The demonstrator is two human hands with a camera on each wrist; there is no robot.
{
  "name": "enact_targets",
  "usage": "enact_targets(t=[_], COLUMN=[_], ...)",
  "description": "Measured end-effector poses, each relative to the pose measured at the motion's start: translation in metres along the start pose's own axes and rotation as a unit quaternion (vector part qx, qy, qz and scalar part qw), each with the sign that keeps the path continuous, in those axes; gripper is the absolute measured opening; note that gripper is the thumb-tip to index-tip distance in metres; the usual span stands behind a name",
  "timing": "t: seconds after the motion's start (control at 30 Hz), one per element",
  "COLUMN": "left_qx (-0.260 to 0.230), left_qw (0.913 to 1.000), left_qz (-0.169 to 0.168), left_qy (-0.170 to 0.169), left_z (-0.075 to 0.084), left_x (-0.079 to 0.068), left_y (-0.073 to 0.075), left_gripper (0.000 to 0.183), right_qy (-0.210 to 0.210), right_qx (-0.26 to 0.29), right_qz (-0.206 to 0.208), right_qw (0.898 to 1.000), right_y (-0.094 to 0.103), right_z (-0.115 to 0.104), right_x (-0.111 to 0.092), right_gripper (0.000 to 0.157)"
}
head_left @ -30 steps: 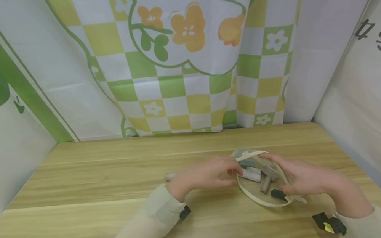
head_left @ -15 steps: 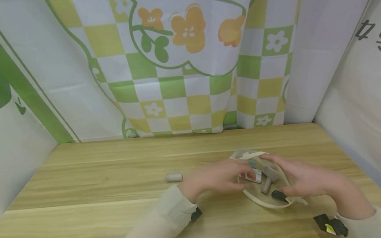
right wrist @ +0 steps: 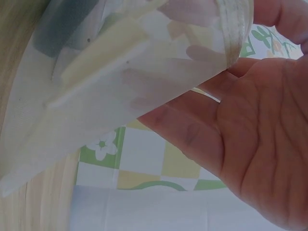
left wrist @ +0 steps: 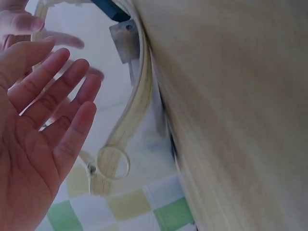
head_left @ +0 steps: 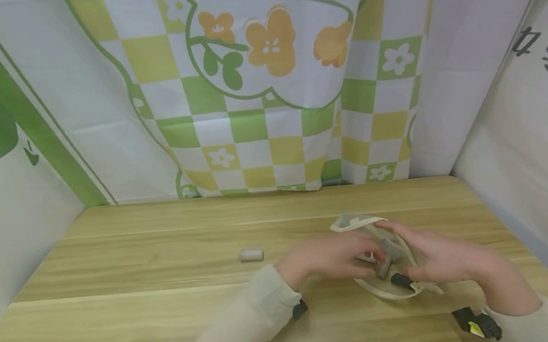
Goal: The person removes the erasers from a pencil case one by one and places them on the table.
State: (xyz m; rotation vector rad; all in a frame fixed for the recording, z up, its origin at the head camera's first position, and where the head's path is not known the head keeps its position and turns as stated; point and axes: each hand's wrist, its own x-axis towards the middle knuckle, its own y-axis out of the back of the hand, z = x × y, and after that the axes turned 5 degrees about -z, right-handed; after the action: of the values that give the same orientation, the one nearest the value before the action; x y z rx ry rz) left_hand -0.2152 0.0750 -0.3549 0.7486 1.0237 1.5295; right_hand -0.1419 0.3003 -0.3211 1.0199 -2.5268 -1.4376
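Observation:
A translucent zip pouch (head_left: pixel 380 293) with cream edging lies on the table at right, its mouth spread wide. My right hand (head_left: pixel 446 256) holds its rim; in the right wrist view fingers show through the clear wall. My left hand (head_left: pixel 334 256) reaches over the mouth, and in the left wrist view its fingers are extended and slightly bent, gripping nothing. Inside the pouch lie a grey block-like piece (head_left: pixel 390 249), a short grey-brown stick (head_left: pixel 384 266) and a dark block (head_left: pixel 401 281). The left hand partly hides a white piece. A ring pull (left wrist: pixel 113 162) hangs from the zip.
A small grey-beige cylinder (head_left: pixel 251 255) lies on the wooden table (head_left: pixel 134 316), left of the pouch. Behind the table hangs a checked, flowered curtain (head_left: pixel 249 124). White printed panels stand at both sides.
My left hand has moved right, farther over the pouch's mouth, uncovering the cylinder on the table. My right hand stays at the rim.

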Motion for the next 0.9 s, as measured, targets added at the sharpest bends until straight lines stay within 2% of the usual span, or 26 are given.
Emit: enact_targets(t=[0.23,0.53,0.77,0.9], left_qx=[0.013,0.082,0.027,0.024], left_qw=[0.9997,0.9956,0.9971,0.9966], left_qz=[-0.013,-0.027,-0.067,-0.076], left_qy=[-0.017,-0.035,-0.025,-0.022], left_z=[0.002,0.005,0.006,0.006], left_x=[0.012,0.031,0.043,0.048], left_y=[0.0,0.004,-0.003,-0.005], left_gripper=[0.027,0.029,0.035,0.034], right_qy=[0.011,0.019,0.029,0.036], right_qx=[0.012,-0.017,-0.025,-0.032], right_qz=[-0.002,0.005,-0.002,0.003], right_qw=[1.0,1.0,0.999,0.999], right_y=[-0.001,0.0,0.001,0.001], right_z=[0.0,0.0,0.0,0.0], right_x=[0.001,0.0,0.001,0.001], right_gripper=[0.09,0.089,0.084,0.083])
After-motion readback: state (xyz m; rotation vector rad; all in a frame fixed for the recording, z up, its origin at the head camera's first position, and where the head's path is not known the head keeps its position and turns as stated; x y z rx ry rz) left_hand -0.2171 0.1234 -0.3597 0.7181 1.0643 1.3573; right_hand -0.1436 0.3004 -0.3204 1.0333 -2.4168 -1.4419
